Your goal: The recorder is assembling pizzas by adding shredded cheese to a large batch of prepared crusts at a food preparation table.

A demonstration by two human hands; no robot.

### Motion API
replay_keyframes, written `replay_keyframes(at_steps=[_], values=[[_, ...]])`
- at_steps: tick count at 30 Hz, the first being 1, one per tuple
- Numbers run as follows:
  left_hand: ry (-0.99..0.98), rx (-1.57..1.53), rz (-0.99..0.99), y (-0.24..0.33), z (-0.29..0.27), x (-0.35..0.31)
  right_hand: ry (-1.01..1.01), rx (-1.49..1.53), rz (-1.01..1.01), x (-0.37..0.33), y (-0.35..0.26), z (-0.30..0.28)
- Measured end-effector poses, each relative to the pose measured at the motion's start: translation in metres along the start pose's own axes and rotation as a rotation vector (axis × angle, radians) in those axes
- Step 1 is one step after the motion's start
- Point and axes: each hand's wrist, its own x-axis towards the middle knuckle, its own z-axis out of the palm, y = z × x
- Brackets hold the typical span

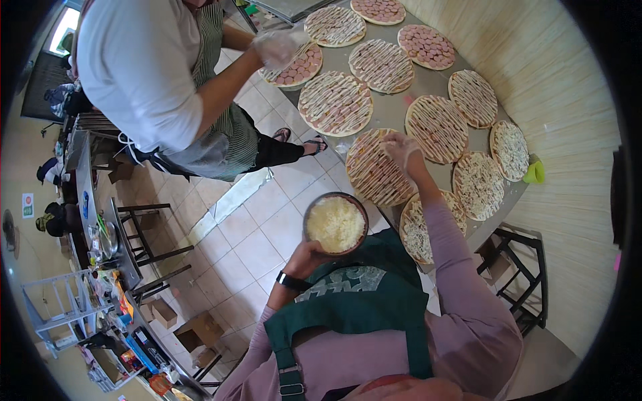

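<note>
My left hand [304, 259], with a dark band at the wrist, grips the rim of a round brown bowl [365, 242] beside the table. Pale grated cheese [334, 223] fills it. In a clear glove, my right hand [403, 152] is over the right part of a pizza [374, 170] striped with sauce. Its fingers are drawn together; what they hold, if anything, is too small to make out. Grated cheese covers a pizza [478, 186] to the right and another pizza [416, 230] partly hidden under my right forearm.
Several more pizzas, striped or topped with sliced sausage, lie across the metal table [394, 107]. A co-worker [160, 87] stands far left, a gloved hand [275, 49] over a half-striped pizza [294, 67]. A wall borders the table's right side, near a yellow-green cup [535, 172].
</note>
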Motion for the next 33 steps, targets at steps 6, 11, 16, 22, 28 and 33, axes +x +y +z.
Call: replay_keyframes(at_steps=[6,11,16,22,28,33], values=[[0.020,0.008,-0.001,0.035,-0.026,0.002,-0.133,-0.706,-0.239,0.022,-0.007,0.037],[0.049,0.065,-0.029,0.071,-0.056,0.004,-0.192,-1.004,-0.299,-0.023,-0.002,0.075],[-0.018,0.083,-0.080,0.113,-0.083,0.016,-0.294,-0.904,-0.195,-0.049,-0.026,0.069],[-0.061,0.183,-0.076,0.152,-0.091,0.032,-0.003,-0.779,-0.096,-0.039,-0.021,0.048],[-0.122,0.255,-0.137,0.175,-0.070,0.047,0.287,-0.517,0.001,0.012,-0.003,0.032],[-0.172,0.287,-0.152,0.183,-0.043,0.060,0.272,-0.805,0.142,0.002,-0.030,0.010]])
